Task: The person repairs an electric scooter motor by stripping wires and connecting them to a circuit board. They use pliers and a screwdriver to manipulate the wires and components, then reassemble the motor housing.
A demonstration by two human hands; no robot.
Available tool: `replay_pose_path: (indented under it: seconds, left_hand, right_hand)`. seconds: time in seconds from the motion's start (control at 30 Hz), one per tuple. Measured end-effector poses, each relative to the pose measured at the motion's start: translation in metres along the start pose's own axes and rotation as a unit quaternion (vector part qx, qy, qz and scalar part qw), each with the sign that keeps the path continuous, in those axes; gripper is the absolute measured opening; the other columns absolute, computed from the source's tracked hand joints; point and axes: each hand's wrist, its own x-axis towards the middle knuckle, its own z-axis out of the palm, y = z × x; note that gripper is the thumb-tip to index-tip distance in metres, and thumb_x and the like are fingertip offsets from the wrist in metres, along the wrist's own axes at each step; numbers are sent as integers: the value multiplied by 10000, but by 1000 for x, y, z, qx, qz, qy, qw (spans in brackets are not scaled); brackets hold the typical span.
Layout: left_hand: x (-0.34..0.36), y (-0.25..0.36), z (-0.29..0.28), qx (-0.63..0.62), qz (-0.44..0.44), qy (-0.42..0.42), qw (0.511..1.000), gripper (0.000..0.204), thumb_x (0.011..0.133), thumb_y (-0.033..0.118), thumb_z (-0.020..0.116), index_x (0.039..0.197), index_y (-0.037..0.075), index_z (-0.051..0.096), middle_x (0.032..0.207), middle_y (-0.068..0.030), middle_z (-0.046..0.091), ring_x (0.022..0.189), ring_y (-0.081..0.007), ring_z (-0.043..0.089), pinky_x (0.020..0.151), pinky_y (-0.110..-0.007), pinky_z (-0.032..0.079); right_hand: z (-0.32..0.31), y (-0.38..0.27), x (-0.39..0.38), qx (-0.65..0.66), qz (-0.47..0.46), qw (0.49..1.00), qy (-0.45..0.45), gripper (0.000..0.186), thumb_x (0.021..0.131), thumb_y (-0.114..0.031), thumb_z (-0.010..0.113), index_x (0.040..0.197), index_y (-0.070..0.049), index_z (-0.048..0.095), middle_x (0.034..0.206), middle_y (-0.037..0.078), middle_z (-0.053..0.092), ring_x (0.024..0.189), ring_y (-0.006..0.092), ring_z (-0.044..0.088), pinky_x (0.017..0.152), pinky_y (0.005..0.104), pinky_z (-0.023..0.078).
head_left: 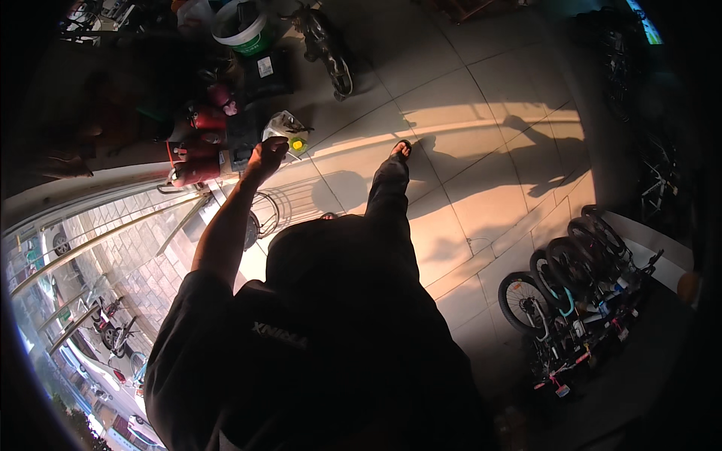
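My left hand (268,158) is at the upper left of centre, at the end of my bare forearm, with fingers curled closed; what they hold, if anything, is hidden. Just beyond it, overlapping in the view, is a pale plastic bag or packet (282,122) with a small yellow-green item (298,143) beside it. Red cylinders (194,172) and a dark case lie close to its left. My right hand is not in view. My sandalled foot (401,149) is on the sunlit tiles.
A white bucket (241,34), a black box (265,79) and a small dark bike-like object (323,56) are at the top. Several bicycles (560,286) line the right side. A glass door front (105,240) at the left shows parked vehicles outside.
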Motion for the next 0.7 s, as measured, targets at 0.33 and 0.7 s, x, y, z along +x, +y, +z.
replay_pose_path:
  seconds: [0.33, 0.7]
  left_hand:
    - [16, -18, 98, -37, -331, -72, 940, 205, 944, 257, 696, 1026, 91, 783, 760, -68, 715, 574, -179, 622, 530, -361, 505]
    - [307, 79, 182, -90, -234, -63, 966, 328, 860, 317, 810, 1031, 39, 771, 781, -117, 741, 618, -205, 676, 586, -390, 550]
  right_hand:
    - [-383, -278, 253, 138, 7, 988, 65, 193, 752, -76, 787, 936, -35, 744, 873, 137, 734, 782, 279, 741, 681, 394, 602]
    - [-655, -635, 412, 90, -270, 954, 89, 242, 1005, -281, 673, 1143, -83, 699, 885, 51, 687, 665, 157, 672, 539, 337, 536]
